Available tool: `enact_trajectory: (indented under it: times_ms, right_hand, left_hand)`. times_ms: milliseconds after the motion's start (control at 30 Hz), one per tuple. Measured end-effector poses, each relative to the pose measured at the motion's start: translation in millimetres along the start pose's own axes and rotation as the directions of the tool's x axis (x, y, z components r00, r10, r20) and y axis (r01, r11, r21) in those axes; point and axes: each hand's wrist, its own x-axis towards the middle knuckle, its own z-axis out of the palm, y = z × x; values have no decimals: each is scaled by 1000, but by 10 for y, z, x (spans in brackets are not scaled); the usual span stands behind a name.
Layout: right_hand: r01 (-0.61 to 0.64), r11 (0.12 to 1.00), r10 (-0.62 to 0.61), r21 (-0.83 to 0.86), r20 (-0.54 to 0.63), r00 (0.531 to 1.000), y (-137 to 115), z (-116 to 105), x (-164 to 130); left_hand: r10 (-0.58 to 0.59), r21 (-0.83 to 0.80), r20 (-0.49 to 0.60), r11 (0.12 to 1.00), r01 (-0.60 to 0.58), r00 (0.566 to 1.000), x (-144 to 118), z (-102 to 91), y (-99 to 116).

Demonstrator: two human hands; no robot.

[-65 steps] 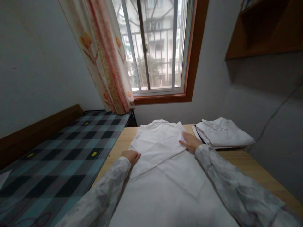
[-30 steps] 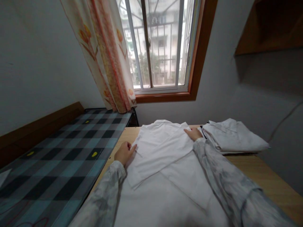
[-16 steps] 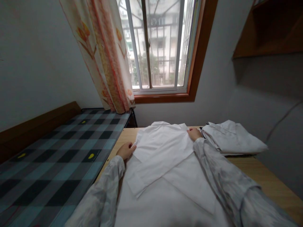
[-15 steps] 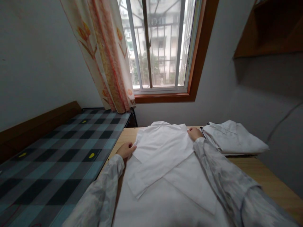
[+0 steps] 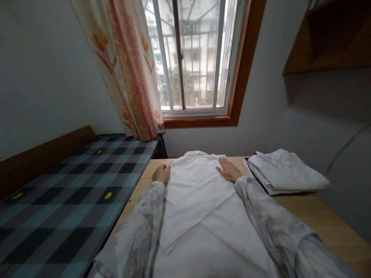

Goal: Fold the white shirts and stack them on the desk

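Pressing flat with fingers spread, the right hand [image 5: 228,170] is resting on the upper right part of the white cotton shirt [image 5: 197,193], which is lying folded on the light wooden table [image 5: 313,210]. The left hand [image 5: 161,173] is curling loosely at the shirt's upper left edge, touching it. A stack of folded white garments [image 5: 285,172] is sitting just beside the shirt, and a checked blue-black mattress [image 5: 72,193] is lying to the left.

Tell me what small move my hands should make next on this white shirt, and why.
Probably sweep both palms down from the shoulders toward you to flatten it. The left hand grips the white shirt at its left shoulder edge, the right hand lies flat near the collar, and the folded-in sleeves cross below them with raised edges.
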Motion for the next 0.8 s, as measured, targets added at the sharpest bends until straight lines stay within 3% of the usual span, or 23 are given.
enact_trajectory:
  times_ms: [100, 267, 367, 433, 533, 600, 700, 733, 800]
  right_hand:
    - [-68, 998, 68, 7, 27, 997, 122, 22, 43]
    - [-250, 968, 250, 32, -6, 968, 185, 33, 51]
    - [-321, 946, 323, 34, -61, 945, 121, -2, 10]
    - [-288, 958, 287, 16, -152, 946, 53, -53, -42]
    - [-40, 999, 32, -23, -253, 967, -38, -135, -147]
    - [112, 994, -111, -10, -228, 967, -59, -161, -210]
    - [134, 991, -131, 20, -136, 982, -14, -136, -253]
    - [116, 993, -115, 12, -101, 988, 13, -116, -253]
    - [73, 997, -74, -23, -31, 997, 61, -76, -240]
  left_hand:
    - [-37, 8, -61, 999, 37, 997, -2, 24, -13]
    - [-69, 1, -67, 998, 69, 995, 35, 26, -13]
    - [-77, 10, -80, 997, 78, 994, 37, 14, 11]
    - [-44, 35, -141, 998, 50, 989, 15, 0, 32]
    - [172, 96, -234, 984, -153, 957, -51, -4, 50]
    - [400, 110, -167, 916, -386, 901, -97, 22, 33]
    - [624, 91, 63, 774, -627, 779, -125, 104, -52]
    - [637, 101, 122, 755, -648, 761, -120, 135, -90]
    - [606, 149, 185, 761, -632, 774, -96, 191, -154]
